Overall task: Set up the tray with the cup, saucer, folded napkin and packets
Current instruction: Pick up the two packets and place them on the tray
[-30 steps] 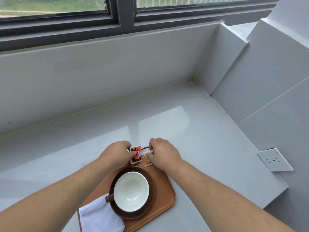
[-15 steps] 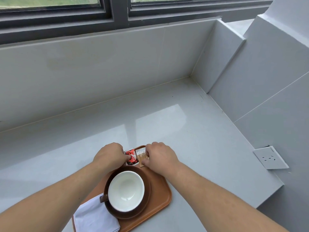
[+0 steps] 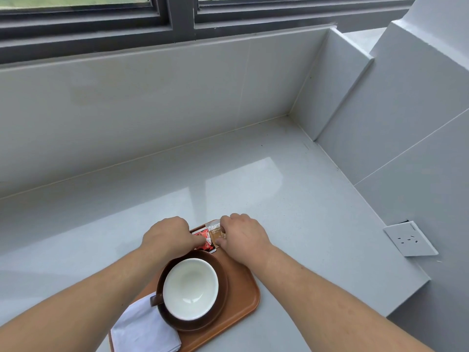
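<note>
An orange-brown tray (image 3: 243, 295) lies on the grey counter. On it a brown saucer (image 3: 223, 283) holds a cup (image 3: 190, 288) with a white inside, its brown handle to the left. A folded white napkin (image 3: 144, 329) rests on the tray's near left end. At the tray's far end lie a red packet (image 3: 206, 241) and a tan packet (image 3: 217, 232) side by side. My left hand (image 3: 167, 237) presses its fingertips on the red packet. My right hand (image 3: 243, 237) pinches the tan packet with thumb and fingers.
The grey counter (image 3: 279, 189) is walled by grey tile at the back and right. A white socket plate (image 3: 408, 240) sits on the right wall near the counter's edge. A dark-framed window runs along the top.
Both hands have pushed the two packets flat and closer together at the tray's far end. The view shifted slightly; cup, saucer and napkin stayed in place.
</note>
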A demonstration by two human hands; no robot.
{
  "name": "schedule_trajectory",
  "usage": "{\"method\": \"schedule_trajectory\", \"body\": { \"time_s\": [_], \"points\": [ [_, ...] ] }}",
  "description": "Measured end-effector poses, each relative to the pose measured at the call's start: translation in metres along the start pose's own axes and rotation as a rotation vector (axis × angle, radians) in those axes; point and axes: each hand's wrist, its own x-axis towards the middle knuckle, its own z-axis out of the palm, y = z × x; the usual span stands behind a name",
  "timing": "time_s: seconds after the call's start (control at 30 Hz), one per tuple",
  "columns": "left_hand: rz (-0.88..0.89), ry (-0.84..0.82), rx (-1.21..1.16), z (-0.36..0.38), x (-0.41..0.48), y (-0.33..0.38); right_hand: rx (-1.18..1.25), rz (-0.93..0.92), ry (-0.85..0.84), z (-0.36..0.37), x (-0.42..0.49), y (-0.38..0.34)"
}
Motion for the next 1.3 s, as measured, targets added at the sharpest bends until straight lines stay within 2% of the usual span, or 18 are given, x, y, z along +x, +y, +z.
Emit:
{"method": "schedule_trajectory", "body": {
  "time_s": [0.2, 0.37, 0.53, 1.1, 1.3],
  "points": [
    [0.014, 0.063, 0.08, 0.003, 0.001, 0.0, -0.022, -0.009, 0.016, 0.0, -0.003, 0.0],
    [-0.024, 0.043, 0.008, 0.001, 0.0, 0.002, -0.029, -0.003, 0.003, 0.0, -0.005, -0.001],
    [-0.009, 0.059, 0.082, 0.003, -0.001, 0.004, -0.054, -0.003, -0.002, -0.001, -0.005, -0.001],
    [-0.012, 0.071, 0.072, 0.003, -0.005, 0.003, -0.098, -0.002, -0.032, -0.004, -0.007, -0.006],
    [0.06, 0.205, -0.065, -0.013, -0.027, -0.008, -0.087, -0.016, 0.005, -0.027, -0.01, -0.015]
  ]
}}
